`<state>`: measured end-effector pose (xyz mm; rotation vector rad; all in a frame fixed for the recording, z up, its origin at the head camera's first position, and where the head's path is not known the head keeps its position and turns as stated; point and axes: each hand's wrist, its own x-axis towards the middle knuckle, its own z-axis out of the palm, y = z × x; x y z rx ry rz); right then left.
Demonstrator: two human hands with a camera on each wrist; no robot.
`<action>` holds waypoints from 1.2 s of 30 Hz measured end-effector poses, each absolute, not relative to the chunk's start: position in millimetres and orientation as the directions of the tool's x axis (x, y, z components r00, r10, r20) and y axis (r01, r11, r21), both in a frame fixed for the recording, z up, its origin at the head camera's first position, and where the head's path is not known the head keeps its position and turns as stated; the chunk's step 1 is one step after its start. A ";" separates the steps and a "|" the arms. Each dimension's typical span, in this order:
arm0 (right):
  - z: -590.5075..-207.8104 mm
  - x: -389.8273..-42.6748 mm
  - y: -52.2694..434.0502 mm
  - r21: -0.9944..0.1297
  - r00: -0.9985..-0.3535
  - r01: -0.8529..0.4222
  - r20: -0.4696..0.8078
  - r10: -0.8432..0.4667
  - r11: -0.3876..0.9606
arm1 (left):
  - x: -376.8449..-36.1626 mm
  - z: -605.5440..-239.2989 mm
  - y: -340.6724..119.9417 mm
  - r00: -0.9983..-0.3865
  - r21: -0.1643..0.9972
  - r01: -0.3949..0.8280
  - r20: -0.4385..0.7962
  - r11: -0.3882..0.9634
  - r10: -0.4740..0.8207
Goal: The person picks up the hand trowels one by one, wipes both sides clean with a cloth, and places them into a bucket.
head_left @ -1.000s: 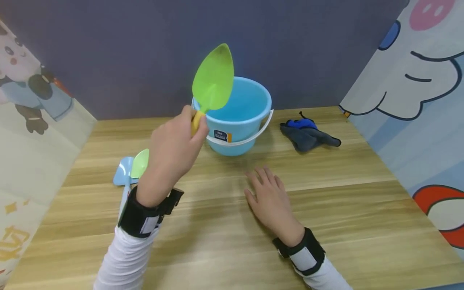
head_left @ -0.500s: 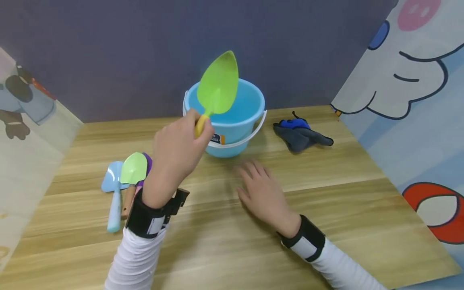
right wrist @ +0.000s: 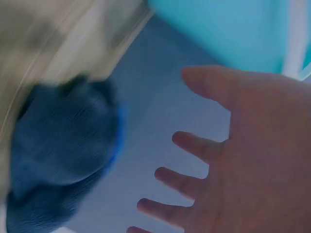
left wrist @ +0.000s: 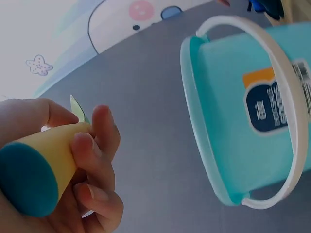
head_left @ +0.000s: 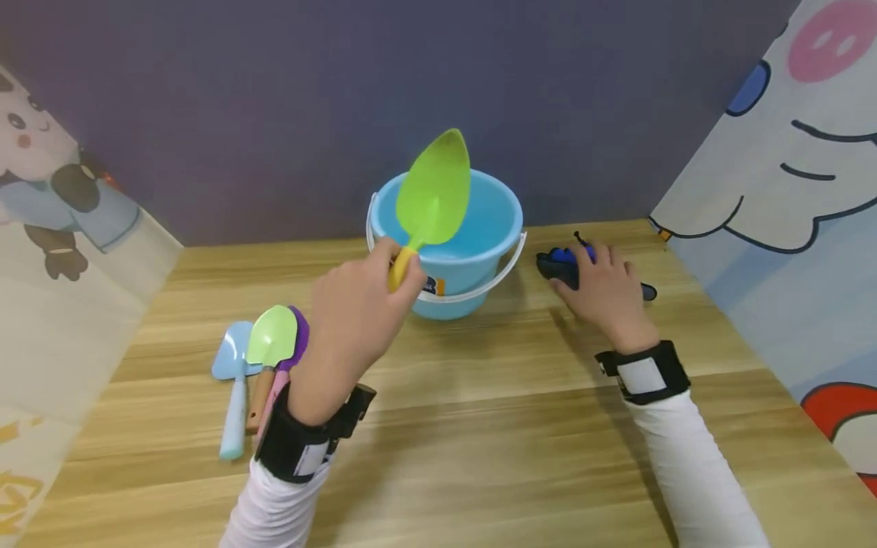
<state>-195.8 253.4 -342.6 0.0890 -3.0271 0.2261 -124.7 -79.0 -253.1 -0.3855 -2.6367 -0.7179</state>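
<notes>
My left hand (head_left: 356,316) grips the yellow handle of a green trowel (head_left: 435,190), its blade pointing up in front of the bucket's mouth. In the left wrist view, the curled fingers wrap the trowel handle (left wrist: 60,150), which ends in a teal cap. The light blue bucket (head_left: 459,266) stands upright with its white handle lowered to the front. My right hand (head_left: 610,293) is over a crumpled dark grey and blue fabric piece (head_left: 560,268) that looks like a glove. The right wrist view shows this hand's spread fingers apart from the glove (right wrist: 63,141).
On the left of the wooden table (head_left: 479,449) lie a light blue spatula-shaped tool (head_left: 236,396), a small green shovel (head_left: 274,335) with a brown handle and a purple tool (head_left: 300,342), partly hidden. A dark wall (head_left: 274,122) stands behind the bucket.
My right hand has moved from the table's middle, right and away from me, to above the glove. My left hand still holds the trowel up near the bucket. The head view has shifted slightly.
</notes>
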 end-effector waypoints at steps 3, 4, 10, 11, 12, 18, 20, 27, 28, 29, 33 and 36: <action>-349.9 -214.6 274.5 -0.174 -0.998 -0.002 0.060 0.008 0.985 | -124.1 -256.1 -74.0 -0.870 0.404 0.380 0.461 0.832 0.173; -353.9 -220.1 279.5 -0.186 -0.999 0.015 0.041 0.023 0.983 | -124.0 -256.9 -73.1 -0.865 0.396 0.383 0.471 0.835 0.174; -373.3 -234.6 296.6 -0.271 -0.991 0.111 -0.098 0.087 0.956 | -123.4 -258.7 -69.3 -0.861 0.393 0.389 0.477 0.833 0.177; -375.8 -236.0 297.8 -0.281 -0.989 0.118 -0.124 0.086 0.952 | -123.3 -258.7 -69.2 -0.863 0.397 0.388 0.473 0.831 0.177; -378.0 -237.6 298.7 -0.290 -0.986 0.122 -0.148 0.082 0.949 | -123.1 -258.7 -69.1 -0.865 0.400 0.387 0.469 0.831 0.177; -384.3 -243.2 302.6 -0.308 -0.974 0.098 -0.223 0.028 0.946 | -122.3 -257.6 -69.3 -0.865 0.392 0.388 0.466 0.834 0.183; -384.8 -242.4 302.0 -0.314 -0.972 0.084 -0.233 0.009 0.946 | -121.8 -257.5 -68.8 -0.866 0.394 0.393 0.463 0.831 0.189; -386.1 -237.4 293.8 -0.273 -0.968 0.044 -0.248 -0.026 0.961 | -123.3 -260.7 -66.6 -0.855 0.395 0.432 0.464 0.811 0.229; -386.5 -237.4 292.7 -0.264 -0.969 0.044 -0.245 -0.022 0.963 | -123.4 -260.6 -66.6 -0.854 0.394 0.435 0.466 0.809 0.232; -386.9 -237.1 291.9 -0.255 -0.971 0.042 -0.239 -0.021 0.966 | -123.7 -260.6 -66.8 -0.852 0.392 0.438 0.468 0.809 0.234; -387.5 -236.7 287.7 -0.246 -0.980 0.025 -0.198 -0.025 0.969 | -124.1 -259.1 -68.7 -0.856 0.395 0.422 0.469 0.816 0.216; -387.8 -237.3 284.1 -0.264 -0.991 0.005 -0.129 -0.030 0.964 | -125.4 -257.7 -70.4 -0.862 0.399 0.405 0.465 0.823 0.199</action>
